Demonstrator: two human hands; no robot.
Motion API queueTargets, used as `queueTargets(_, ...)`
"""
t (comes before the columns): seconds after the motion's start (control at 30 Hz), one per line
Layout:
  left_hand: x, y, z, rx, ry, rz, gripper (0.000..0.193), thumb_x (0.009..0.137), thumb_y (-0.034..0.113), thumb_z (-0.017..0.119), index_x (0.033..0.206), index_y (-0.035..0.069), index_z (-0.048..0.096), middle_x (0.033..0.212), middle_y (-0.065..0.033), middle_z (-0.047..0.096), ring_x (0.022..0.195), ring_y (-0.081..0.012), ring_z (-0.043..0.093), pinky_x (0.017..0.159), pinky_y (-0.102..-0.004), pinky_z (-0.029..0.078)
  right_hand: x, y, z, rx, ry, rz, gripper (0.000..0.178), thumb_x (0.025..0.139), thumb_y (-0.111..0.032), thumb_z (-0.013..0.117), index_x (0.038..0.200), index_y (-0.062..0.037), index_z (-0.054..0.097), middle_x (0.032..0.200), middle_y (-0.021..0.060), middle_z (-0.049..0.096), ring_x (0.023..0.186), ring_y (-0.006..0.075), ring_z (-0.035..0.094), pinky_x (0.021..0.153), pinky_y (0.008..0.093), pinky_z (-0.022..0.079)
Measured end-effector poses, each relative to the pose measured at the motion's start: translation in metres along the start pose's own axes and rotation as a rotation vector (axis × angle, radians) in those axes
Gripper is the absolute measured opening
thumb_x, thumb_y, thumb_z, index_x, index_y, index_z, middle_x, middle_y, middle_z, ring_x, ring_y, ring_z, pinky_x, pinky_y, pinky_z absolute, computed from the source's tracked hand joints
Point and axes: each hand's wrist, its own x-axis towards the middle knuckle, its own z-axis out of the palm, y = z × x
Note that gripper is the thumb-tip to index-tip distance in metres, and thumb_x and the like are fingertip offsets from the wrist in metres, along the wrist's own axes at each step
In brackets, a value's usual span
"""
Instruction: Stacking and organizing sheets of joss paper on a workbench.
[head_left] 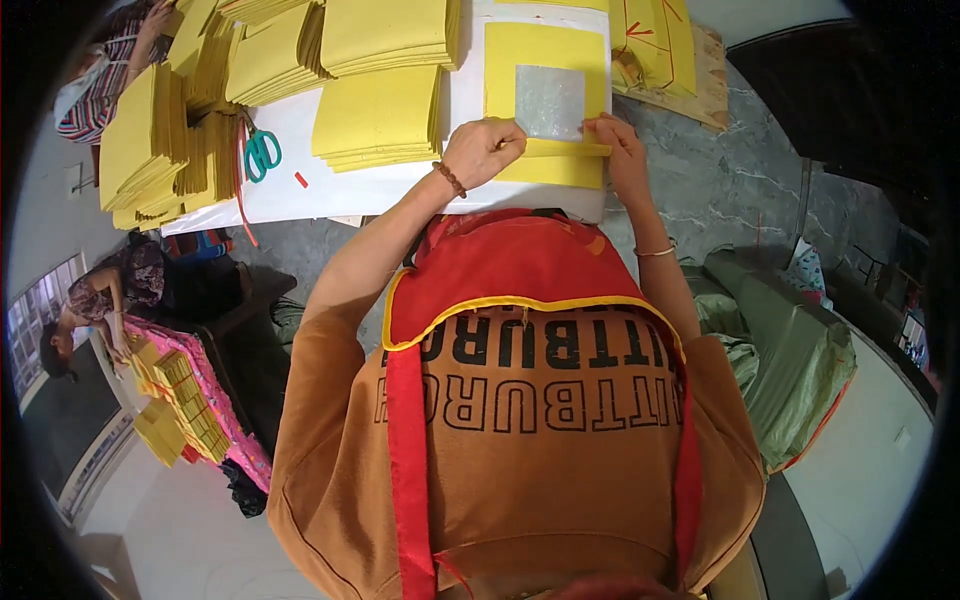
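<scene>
On the white table, a sheet of yellow paper point(545, 50) lies with a shiny silver square point(550, 100) on it. A raised, folded strip runs across the sheet just below the square, and more yellow paper shows nearer to me. My left hand point(487, 150) is closed at the left end of this fold, by the square's lower left corner; its fingertips are partly hidden. At the right end, my right hand point(618, 142) pinches the paper's edge between thumb and fingers. Stacks of yellow paper point(378, 115) sit to the left of my left hand.
Green-handled scissors point(262, 155) and a red strip lie at the table's left. More yellow stacks point(145, 140) stand along the far left side. A tied yellow bundle point(655, 45) rests on a wooden pallet at the right. Other people are at the left, one beside a pink-covered table point(225, 415).
</scene>
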Motion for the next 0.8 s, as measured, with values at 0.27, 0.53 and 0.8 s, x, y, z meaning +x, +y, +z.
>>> queueTargets(0.27,0.009,0.005,-0.005,-0.027,-0.063,-0.121,0.021,0.074,0.022,0.058,0.080,0.004,0.066,0.057,-0.0086,0.058,0.052,-0.0198,0.056,0.053,-0.0323,0.044,0.002,-0.001,0.000,0.020,0.002,0.033,0.024,0.090,-0.021,0.051,0.093,-0.0030,0.067,0.105,0.0081,0.062,0.107,0.0197,0.049,0.094,0.0308,0.037)
queueTargets(0.53,0.013,-0.005,-0.008,-0.131,-0.134,-0.206,0.020,0.080,0.020,0.060,0.086,0.001,0.064,0.066,-0.0060,0.058,0.060,-0.0139,0.054,0.056,-0.0286,0.043,-0.003,-0.005,-0.007,-0.254,-0.116,-0.277,0.023,0.079,-0.010,0.058,0.102,-0.0062,0.062,0.109,0.0069,0.059,0.113,0.0265,0.047,0.097,0.0363,0.034)
queueTargets(0.8,-0.013,-0.008,-0.009,-0.049,-0.002,0.136,0.063,0.074,0.013,0.068,0.130,0.009,0.040,0.129,-0.0180,0.042,0.121,-0.0348,0.038,0.099,-0.0399,0.036,-0.003,0.003,-0.004,-0.237,-0.110,-0.323,0.015,0.075,-0.005,0.063,0.089,-0.0067,0.059,0.106,0.0060,0.060,0.115,0.0289,0.045,0.097,0.0384,0.034)
